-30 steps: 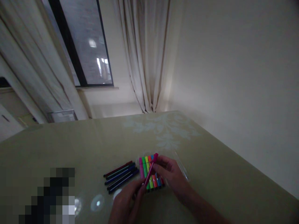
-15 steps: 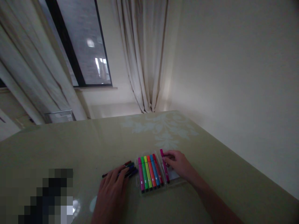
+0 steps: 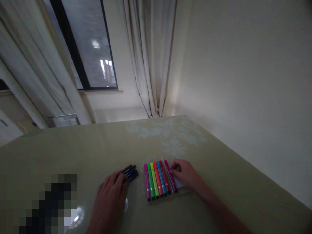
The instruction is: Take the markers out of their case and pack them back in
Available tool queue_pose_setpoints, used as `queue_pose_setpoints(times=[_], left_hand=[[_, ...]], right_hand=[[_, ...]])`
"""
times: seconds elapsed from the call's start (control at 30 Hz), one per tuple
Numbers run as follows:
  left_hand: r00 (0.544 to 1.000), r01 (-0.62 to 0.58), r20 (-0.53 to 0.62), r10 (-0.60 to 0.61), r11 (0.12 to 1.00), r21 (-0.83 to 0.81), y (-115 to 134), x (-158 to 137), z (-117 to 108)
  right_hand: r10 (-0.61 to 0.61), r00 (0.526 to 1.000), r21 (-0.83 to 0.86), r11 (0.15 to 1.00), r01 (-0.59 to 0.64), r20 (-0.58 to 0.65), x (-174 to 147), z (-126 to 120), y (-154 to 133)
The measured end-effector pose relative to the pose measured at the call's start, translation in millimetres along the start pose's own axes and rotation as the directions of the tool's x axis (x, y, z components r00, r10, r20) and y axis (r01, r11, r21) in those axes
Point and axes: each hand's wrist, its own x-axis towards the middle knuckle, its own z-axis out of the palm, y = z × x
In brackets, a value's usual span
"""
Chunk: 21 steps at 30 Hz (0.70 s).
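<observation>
An open clear plastic case [image 3: 159, 200] lies on the table. A row of bright markers [image 3: 156, 180] in purple, green, yellow, orange, blue and red fills its left half. In the right half lies a magenta marker [image 3: 171, 177], with my right hand [image 3: 184, 172] beside it, thumb and fingertips closed at its upper part. To the left of the case, my left hand [image 3: 110, 191] curls over several dark markers [image 3: 131, 173]. Only their ends stick out past the fingers; the rest is hidden under the hand.
The greenish table [image 3: 73, 149] has a pale leaf pattern [image 3: 173, 133] towards the back. Blurred-out dark blocks [image 3: 51, 198] cover something at the front left. A wall [image 3: 243, 81] borders the right side, and curtains [image 3: 153, 65] hang beyond the far edge.
My left hand has slid left, shifting the dark markers slightly away from the case. The magenta marker sits a little lower and to the left, by my right fingertips.
</observation>
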Motion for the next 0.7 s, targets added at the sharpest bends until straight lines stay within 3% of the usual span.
queue_pose_setpoints(times=[0.2,0.3,0.47,0.6,0.7], left_hand=[[0.998,-0.033,-0.054,0.030,0.999,-0.043,-2,1,-2],[0.996,-0.002,-0.088,-0.009,0.993,-0.114,0,3,-3],[0.989,0.144,0.094,-0.115,0.903,-0.405,18,-2,-5],[0.995,0.084,0.094,-0.036,0.809,-0.581,39,-11,-1],[0.992,0.046,0.117,0.051,0.718,-0.695,49,-16,2]], right_hand=[[0.016,1.000,0.001,1.000,-0.016,-0.011,-1,5,-4],[0.006,1.000,-0.002,1.000,-0.007,-0.026,-2,7,-9],[-0.034,0.997,-0.004,0.999,0.034,-0.072,-9,11,-25],[-0.119,0.993,0.256,0.959,0.121,-0.022,-24,27,-43],[-0.136,0.988,0.453,0.887,0.089,0.071,-35,40,-53]])
